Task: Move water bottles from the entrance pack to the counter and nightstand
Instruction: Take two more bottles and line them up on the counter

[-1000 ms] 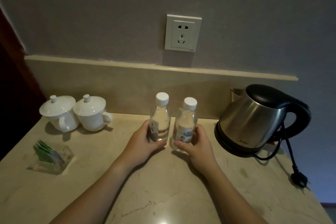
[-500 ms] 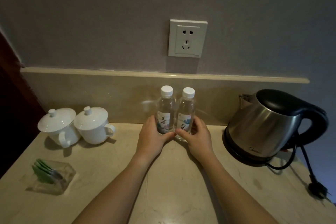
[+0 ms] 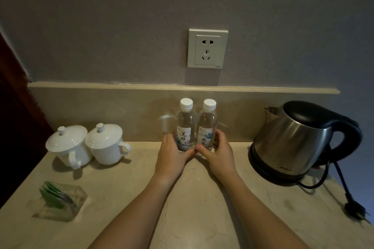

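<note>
Two water bottles stand upright and touching at the back of the surface (image 3: pixel 182 208), right against the low stone backsplash (image 3: pixel 121 115) and below the wall socket (image 3: pixel 207 48). The left hand (image 3: pixel 172 155) wraps the base of the left bottle (image 3: pixel 184 127); the right hand (image 3: pixel 219 153) wraps the base of the right bottle (image 3: pixel 208 127). Each grip is closed around its bottle low down, thumbs nearly meeting in front.

The counter part of the task looks close to done; only letting go remains, and the nightstand is not in view.

The bottles are tall, narrow and light, so a finger dragging on a label as the hands pull away could tip one into the other and topple both. A fall to the right would send a bottle toward the steel kettle (image 3: pixel 293 141) and its loose black cord (image 3: pixel 342 184), whose plug (image 3: pixel 354 211) lies unplugged near the edge. A fall to the left would roll toward the two lidded white cups (image 3: pixel 89 143), which sit touching each other.

The surface is pale polished stone with faint veins, smooth enough for a bottle to slide. A clear holder with green sachets (image 3: pixel 58 200) sits front left. The room is dim, with a grey wall and a dark wooden panel (image 3: pixel 12 127) at the left.
</note>
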Tool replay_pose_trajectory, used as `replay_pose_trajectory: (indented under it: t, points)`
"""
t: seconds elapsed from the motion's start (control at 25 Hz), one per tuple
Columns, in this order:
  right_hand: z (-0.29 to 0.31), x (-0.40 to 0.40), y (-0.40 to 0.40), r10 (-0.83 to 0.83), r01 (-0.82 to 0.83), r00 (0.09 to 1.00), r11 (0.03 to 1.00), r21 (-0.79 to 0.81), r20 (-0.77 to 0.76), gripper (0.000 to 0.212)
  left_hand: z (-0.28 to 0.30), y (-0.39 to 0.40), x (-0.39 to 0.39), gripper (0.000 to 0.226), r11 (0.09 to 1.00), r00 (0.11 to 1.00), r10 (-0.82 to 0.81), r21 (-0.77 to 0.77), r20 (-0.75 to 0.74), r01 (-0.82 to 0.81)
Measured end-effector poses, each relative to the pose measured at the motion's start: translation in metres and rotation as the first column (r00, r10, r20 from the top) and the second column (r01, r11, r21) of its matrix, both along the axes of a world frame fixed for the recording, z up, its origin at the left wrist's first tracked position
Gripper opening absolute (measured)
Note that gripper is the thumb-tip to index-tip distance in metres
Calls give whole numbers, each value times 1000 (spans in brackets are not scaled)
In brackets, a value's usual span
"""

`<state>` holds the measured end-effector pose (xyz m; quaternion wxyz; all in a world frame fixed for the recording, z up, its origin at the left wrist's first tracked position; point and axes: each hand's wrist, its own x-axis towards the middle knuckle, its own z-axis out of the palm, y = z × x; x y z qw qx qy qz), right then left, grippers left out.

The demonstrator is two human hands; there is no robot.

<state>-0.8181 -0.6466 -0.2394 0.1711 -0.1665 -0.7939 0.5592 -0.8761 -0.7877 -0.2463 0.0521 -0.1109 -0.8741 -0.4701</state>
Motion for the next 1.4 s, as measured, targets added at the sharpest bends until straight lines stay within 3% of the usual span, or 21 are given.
replay_pose_trajectory:
  t: [0.08,0.12,0.16,0.24,0.32,0.4,0.52,0.6,0.76,0.88,1.08,1.28,1.4]
  points:
    - [7,14,-8,-34,33,999,996,-82,-9,93,6,-5,15,83,1000,999,1,12,41,-2]
    - [10,23,-14,-77,75,996,996,-56,-49,89,12,-10,27,86,999,998,18,45,54,-20]
    - [17,32,-23,-113,114,985,993,5,-131,78,23,-19,42,79,994,998,41,102,42,-46]
    - [37,44,-51,-67,112,933,988,108,-354,55,55,-45,74,40,974,986,112,211,-122,-85]
    - [62,49,-98,90,-33,849,992,118,-521,44,91,-90,106,14,938,871,311,269,-380,-218]
    - [91,58,-166,256,-287,758,957,46,-600,33,122,-157,144,10,850,693,521,372,-498,-372]
    - [126,89,-267,502,-635,630,772,-22,-592,17,148,-267,216,5,698,561,715,375,-417,-610]
    - [141,117,-337,673,-812,498,583,-22,-548,8,152,-347,274,3,535,439,836,310,-330,-786]
    - [145,168,-471,904,-972,216,235,8,-370,13,128,-467,380,13,152,141,988,316,-55,-936]
    - [124,193,-563,970,-994,96,103,20,-225,17,112,-531,428,18,14,25,999,286,34,-958]
    - [110,193,-702,983,-993,93,103,54,-161,12,111,-657,450,21,13,9,1000,311,-14,-950]
    - [127,159,-833,985,-986,95,113,122,-145,11,123,-781,418,19,160,141,986,286,-87,-945]
    - [120,134,-898,985,-983,123,138,125,-121,11,112,-850,390,17,169,161,986,294,-51,-941]
